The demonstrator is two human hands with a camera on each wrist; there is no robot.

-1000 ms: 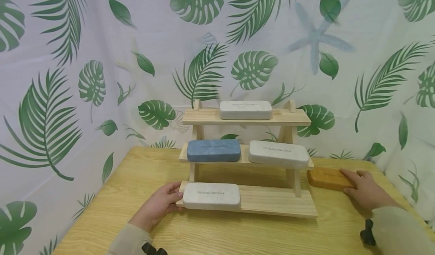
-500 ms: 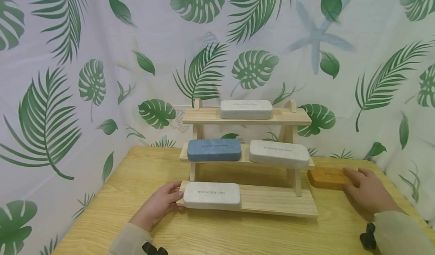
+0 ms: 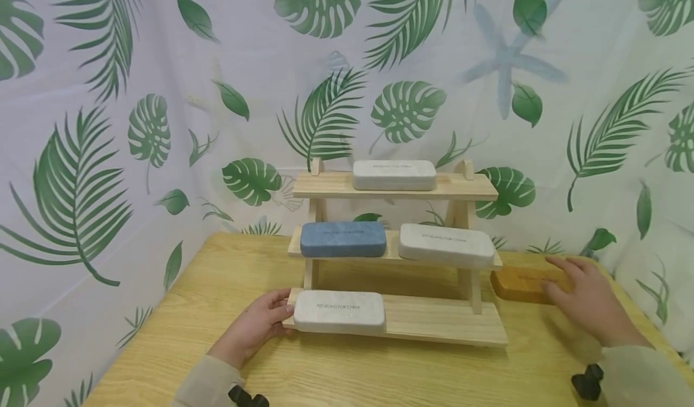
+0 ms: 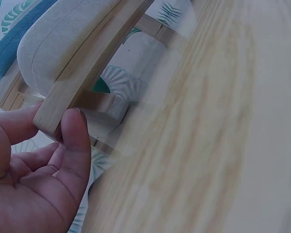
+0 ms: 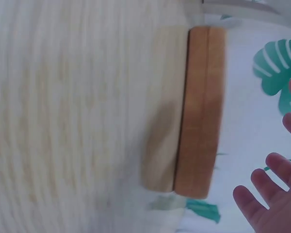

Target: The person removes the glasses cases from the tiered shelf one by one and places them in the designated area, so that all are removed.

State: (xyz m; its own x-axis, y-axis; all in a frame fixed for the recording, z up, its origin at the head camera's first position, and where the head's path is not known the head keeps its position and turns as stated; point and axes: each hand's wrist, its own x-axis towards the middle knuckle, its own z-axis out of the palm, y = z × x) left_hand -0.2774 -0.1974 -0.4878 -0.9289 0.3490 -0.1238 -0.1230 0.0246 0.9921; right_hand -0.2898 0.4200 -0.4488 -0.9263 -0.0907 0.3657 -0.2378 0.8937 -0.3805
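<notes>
My left hand (image 3: 259,321) pinches the left end of the bottom board of a stepped wooden display shelf (image 3: 444,320); the left wrist view shows its thumb and fingers on either side of the board end (image 4: 63,109). On that board, just beside the hand, lies a white glasses case (image 3: 339,313). My right hand (image 3: 591,304), fingers spread, hovers at the right end of an orange glasses case (image 3: 517,283) lying on the table right of the shelf. In the right wrist view the fingers (image 5: 281,170) stand apart from the orange case.
The middle board bears a blue glasses case (image 3: 343,239) and a white one (image 3: 447,244). Another white case (image 3: 394,177) lies on the top board. Behind the wooden table (image 3: 396,377) hangs a white cloth (image 3: 228,27) printed with green leaves.
My right hand has let go of the orange case's right end and spread its fingers. The case stays in place. My left hand keeps its grip on the shelf.
</notes>
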